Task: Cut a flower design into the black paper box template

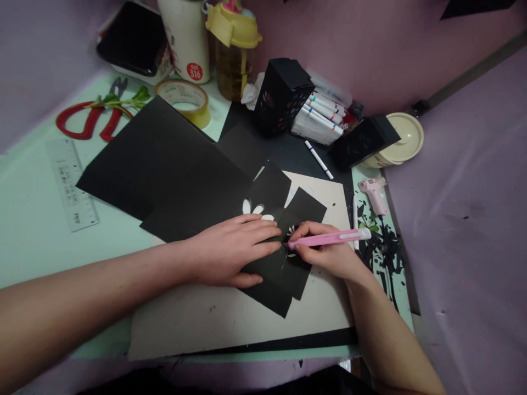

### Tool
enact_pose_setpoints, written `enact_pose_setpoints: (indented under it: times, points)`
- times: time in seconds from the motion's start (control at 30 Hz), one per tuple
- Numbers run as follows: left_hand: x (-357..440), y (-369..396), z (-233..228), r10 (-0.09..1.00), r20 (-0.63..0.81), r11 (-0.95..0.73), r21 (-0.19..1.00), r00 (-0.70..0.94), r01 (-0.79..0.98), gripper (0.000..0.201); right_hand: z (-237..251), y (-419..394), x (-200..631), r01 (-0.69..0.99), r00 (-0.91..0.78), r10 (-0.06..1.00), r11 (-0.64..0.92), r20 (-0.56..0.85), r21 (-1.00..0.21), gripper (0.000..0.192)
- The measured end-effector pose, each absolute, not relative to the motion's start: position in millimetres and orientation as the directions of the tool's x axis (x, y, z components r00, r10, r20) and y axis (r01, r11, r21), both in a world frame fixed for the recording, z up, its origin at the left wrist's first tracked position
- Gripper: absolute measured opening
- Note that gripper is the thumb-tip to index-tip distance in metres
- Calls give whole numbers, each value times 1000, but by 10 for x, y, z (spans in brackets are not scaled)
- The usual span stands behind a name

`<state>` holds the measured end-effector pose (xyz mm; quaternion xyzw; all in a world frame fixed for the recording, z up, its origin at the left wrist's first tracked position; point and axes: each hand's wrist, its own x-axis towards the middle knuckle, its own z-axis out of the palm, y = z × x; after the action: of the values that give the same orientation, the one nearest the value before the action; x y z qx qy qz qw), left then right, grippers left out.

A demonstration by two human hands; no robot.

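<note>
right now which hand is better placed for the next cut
Probably the right hand: it holds the pink cutter beside the petal cutouts, while the left hand rests on the black paper.

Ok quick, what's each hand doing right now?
Left hand: open, resting flat on black paper.
Right hand: closed, holding a pink knife.

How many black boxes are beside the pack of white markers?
2: one black box left of the white markers, and a second one right of them, near the cream pot. Others could be hidden.
</note>
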<state>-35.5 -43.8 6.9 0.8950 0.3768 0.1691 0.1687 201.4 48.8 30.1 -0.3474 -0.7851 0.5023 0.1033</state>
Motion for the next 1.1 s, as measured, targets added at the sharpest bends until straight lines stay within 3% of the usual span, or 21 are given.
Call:
enact_pose_setpoints:
  times: [0.2, 0.77, 1.1]
  points:
    - [-357, -435, 71, 732, 186, -658, 446, 656, 607, 56, 261, 475, 2005, 431, -703, 683, 184, -201, -883, 4]
    - [-362, -446, 64, 730, 168, -658, 432, 662, 617, 60, 222, 437, 1965, 419, -637, 757, 181, -146, -890, 10]
    - [-347, -440, 57, 730, 152, -661, 404, 666, 632, 60, 129, 389, 1988, 383, -625, 780, 347, 37, -856, 19]
